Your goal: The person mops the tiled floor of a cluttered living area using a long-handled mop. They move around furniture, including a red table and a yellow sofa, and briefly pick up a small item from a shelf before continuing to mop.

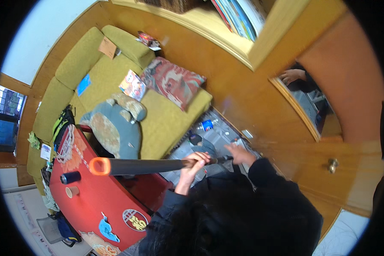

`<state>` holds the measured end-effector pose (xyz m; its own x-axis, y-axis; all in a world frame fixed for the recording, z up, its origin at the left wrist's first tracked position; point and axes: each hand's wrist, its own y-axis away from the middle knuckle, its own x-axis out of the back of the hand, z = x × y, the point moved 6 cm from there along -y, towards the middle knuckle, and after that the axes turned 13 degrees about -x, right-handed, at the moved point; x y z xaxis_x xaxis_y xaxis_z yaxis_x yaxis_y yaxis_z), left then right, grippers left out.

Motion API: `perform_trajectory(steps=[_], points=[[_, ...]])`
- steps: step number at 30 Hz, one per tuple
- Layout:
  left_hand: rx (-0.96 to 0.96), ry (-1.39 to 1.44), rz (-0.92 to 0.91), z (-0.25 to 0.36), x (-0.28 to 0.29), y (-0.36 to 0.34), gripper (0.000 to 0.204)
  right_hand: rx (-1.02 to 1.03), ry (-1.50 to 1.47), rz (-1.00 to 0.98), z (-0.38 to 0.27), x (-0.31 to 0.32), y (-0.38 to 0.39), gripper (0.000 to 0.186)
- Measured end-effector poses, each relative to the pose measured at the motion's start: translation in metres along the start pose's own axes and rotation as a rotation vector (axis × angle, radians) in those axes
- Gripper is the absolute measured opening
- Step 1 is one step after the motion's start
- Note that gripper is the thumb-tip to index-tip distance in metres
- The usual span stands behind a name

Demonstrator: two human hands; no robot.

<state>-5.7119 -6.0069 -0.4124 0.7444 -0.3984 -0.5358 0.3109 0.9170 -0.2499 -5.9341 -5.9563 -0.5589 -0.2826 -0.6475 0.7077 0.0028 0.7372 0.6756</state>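
Observation:
A long dark pole [145, 167] with an orange end crosses level in front of me, its orange end over a red table. My left hand [192, 170] is closed around the pole toward its thinner part. Just beyond, at the right, my right hand [242, 154] has its fingers stretched out, beside the pole's narrow far section; I cannot tell if it touches it. Under the pole, on the floor [179, 177], lie a plastic bottle [207, 125] with a blue label and a dark item [196, 139].
Red table [94, 205] at lower left holds a dark cylinder, paper cup and blue mask. Behind it, a yellow-green sofa [158, 132] carries cushions, a grey plush toy [115, 132] and papers. A wooden door [307, 164] with a knob and a mirror [305, 102] are on the right.

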Motion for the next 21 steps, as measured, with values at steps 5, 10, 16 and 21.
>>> perform_trajectory(steps=[5, 10, 16, 21], points=[[-0.023, -0.145, 0.259, 0.013, -0.027, 0.11, 0.033, -0.145, -0.586, 0.669, -0.027, -0.124, 0.064, 0.03], [-0.13, -0.364, 0.621, 0.083, -0.036, 0.214, 0.032, 0.115, -0.508, 0.529, -0.092, -0.158, 0.117, 0.014], [-0.341, -0.305, 0.652, 0.17, -0.086, 0.28, 0.028, 0.425, -0.198, 0.093, -0.164, -0.163, 0.195, 0.02], [-0.584, -0.379, 0.58, 0.225, -0.174, 0.317, 0.028, 0.545, -0.198, 0.193, -0.157, -0.116, 0.274, 0.021]])
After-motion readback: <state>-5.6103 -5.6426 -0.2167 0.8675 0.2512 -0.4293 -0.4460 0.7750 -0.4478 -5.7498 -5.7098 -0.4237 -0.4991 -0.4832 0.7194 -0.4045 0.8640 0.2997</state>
